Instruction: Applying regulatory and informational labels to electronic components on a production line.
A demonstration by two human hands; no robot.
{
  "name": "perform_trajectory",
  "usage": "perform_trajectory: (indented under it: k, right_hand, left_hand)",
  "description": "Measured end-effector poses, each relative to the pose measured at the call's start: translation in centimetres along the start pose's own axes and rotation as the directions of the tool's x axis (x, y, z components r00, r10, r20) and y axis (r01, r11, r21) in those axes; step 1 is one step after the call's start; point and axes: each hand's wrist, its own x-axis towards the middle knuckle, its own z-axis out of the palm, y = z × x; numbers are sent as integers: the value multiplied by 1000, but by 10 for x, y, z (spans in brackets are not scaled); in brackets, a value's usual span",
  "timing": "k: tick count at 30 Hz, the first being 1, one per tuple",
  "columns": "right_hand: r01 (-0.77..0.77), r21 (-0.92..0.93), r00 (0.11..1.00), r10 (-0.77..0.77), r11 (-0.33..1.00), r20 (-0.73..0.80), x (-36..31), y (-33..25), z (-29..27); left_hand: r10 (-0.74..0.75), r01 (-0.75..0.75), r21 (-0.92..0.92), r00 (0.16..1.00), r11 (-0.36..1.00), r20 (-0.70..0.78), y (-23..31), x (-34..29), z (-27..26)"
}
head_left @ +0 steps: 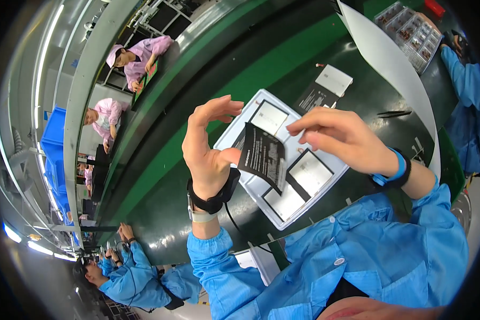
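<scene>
Black printed sheet (261, 154) sits over the left half of the pale tray (254, 190), tilted and bowed. Your left hand (204, 144) is at the tray's left side: thumb at the sheet's edge, tip hidden behind it, other fingers raised well apart from the thumb; hard to judge how firmly the thumb touches. Your right hand (349, 137) is over the tray's right side, thumb and index finger slightly apart, nothing visible between. Inside the tray you've got silver flat packs: far one (269, 117), right one (313, 173), near one (284, 204). Just beyond the tray, a black-and-silver pack (333, 81). Right of the tray, dark slim tool (393, 114); farther off, compartmented parts box (410, 34).
</scene>
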Motion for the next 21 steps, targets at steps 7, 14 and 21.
perform_trajectory:
  k: [7,14,21]
  right_hand:
    - [-217,278,970,175,936,168,6,25,17]
    - [-291,-330,927,350,898,135,-7,34,15]
    - [-437,-295,899,425,850,-108,-46,57,-4]
  left_hand:
    - [-32,33,-16,998,999,46,-11,-48,-16]
    - [-212,73,501,951,862,226,23,-101,-20]
    - [-426,239,511,859,826,286,55,-209,27]
